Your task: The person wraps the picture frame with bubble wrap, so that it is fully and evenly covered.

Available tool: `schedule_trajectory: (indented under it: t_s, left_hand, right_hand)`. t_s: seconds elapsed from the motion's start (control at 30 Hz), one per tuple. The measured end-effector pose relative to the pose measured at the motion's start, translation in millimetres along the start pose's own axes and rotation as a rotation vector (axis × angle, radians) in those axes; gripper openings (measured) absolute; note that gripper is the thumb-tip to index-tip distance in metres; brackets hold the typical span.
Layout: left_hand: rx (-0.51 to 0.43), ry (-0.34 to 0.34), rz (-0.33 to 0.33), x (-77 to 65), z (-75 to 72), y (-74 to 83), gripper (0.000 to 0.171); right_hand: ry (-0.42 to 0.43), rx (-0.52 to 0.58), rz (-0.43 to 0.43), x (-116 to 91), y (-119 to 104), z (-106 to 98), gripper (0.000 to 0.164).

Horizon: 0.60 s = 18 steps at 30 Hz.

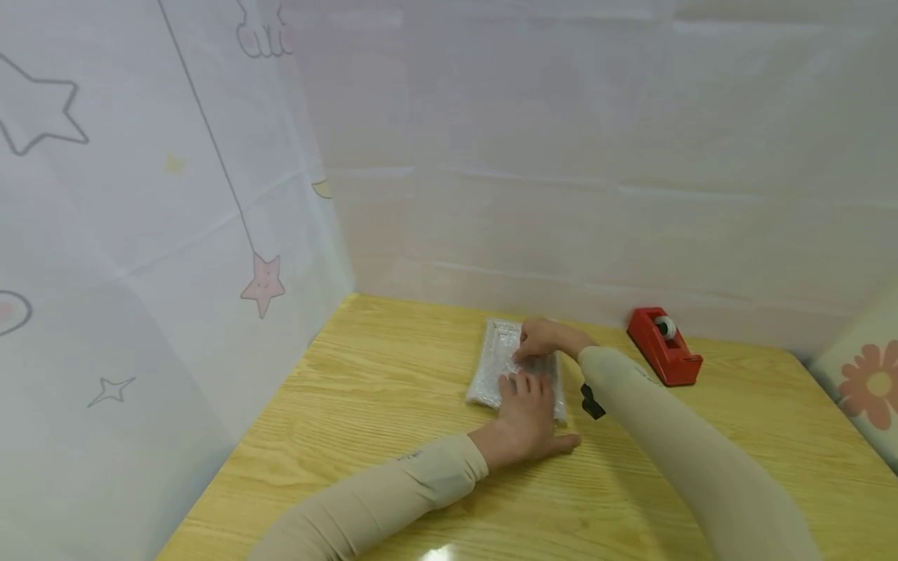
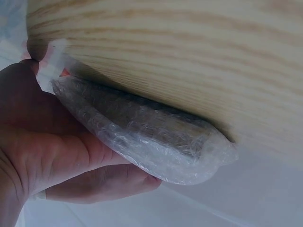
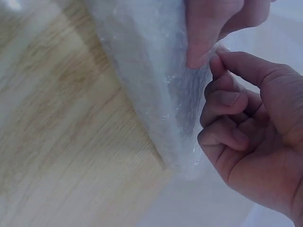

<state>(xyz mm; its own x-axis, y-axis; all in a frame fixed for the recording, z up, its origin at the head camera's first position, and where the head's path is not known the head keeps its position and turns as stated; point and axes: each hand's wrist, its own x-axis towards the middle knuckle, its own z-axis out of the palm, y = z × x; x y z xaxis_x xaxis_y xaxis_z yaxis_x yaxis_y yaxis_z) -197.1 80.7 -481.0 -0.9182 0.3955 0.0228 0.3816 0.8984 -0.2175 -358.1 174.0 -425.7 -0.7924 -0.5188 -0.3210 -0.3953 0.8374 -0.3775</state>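
A flat package in clear bubble wrap (image 1: pixel 489 382) lies on the table, with something dark showing through the wrap in the right wrist view. My left hand (image 1: pixel 526 421) rests on its near part, fingers fairly straight and thumb out to the side. In the left wrist view the palm (image 2: pixel 52 156) lies along the edge of the wrap. Over the package's far right part is my right hand (image 1: pixel 543 339). Its thumb and forefinger (image 3: pixel 246 66) meet in a pinch at the wrap's surface, beside the left fingers; the pinched bit is mostly hidden. Its other fingers are curled.
A red tape dispenser (image 1: pixel 662 351) with a white roll stands at the back right of the wooden table (image 1: pixel 337 405). Pale printed sheets (image 1: pixel 519 171) hang behind the table and along its left side. A black piece (image 1: pixel 592 402) sits by the right wrist.
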Motion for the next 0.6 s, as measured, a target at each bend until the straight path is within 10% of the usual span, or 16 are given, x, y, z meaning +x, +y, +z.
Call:
schedule_trajectory:
  t_s: [0.6]
  left_hand:
    - [-0.036, -0.042, 0.008, -8.9, -13.3, -6.4, 0.117]
  right_hand:
    - [0.101, 0.021, 0.041, -10, 18, 7, 0.028]
